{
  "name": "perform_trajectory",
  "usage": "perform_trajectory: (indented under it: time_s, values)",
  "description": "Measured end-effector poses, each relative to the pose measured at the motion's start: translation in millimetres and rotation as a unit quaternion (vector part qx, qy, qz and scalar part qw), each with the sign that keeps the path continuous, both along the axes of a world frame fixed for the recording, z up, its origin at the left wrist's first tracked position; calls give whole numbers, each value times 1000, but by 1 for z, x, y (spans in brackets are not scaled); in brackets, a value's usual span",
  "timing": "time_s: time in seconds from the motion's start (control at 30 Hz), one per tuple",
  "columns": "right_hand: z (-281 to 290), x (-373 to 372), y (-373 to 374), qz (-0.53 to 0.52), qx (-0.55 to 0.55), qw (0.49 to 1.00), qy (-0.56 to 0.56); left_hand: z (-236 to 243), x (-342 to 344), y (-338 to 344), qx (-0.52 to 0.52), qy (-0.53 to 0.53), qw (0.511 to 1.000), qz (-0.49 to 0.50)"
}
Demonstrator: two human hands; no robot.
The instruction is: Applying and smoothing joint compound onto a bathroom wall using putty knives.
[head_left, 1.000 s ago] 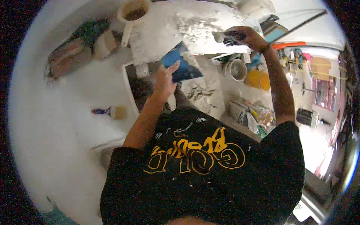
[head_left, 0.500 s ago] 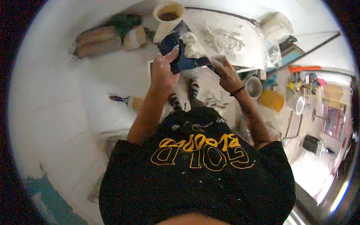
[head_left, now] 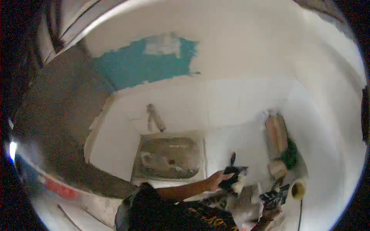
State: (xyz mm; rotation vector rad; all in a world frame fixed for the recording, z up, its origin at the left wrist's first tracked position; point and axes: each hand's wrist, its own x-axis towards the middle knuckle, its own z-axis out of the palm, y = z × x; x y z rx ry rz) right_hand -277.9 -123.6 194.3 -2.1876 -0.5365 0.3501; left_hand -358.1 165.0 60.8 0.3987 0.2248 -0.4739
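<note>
My left hand is closed on a dark, flat putty spreader, right of the sink. White paste shows along the spreader's edge. Lower right, my right hand grips a black putty knife smeared with white. The two tools are apart. Just beyond the left spreader sticks up the dark handle of a brush, its bristles hidden. Motion blurs both hands' fingertips.
A stained metal sink is set into the white counter, with a tap on the wall above. Farther up is a teal patch. At right lie a brownish block, dark green material and a pale bucket.
My view has swung left onto the sink and wall, leaving both hands at lower right. The two tools, close together over white paste before, have separated; each hand still holds its own.
</note>
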Motion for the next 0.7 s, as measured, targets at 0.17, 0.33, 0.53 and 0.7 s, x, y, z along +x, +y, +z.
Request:
perform_trajectory:
  time_s: [0.17,0.33,0.53,0.7]
  values:
    - [16,-15,-33,-157,130,961,189,96,-77,67,86,188,977,-46]
    - [26,-14,-20,-297,259,846,360,69,-144,27,35,287,954,-74]
    - [31,-26,67,-431,385,621,529,99,-92,42,-91,425,901,-11]
    - [41,39,143,-403,342,700,481,76,-67,63,-11,372,928,35]
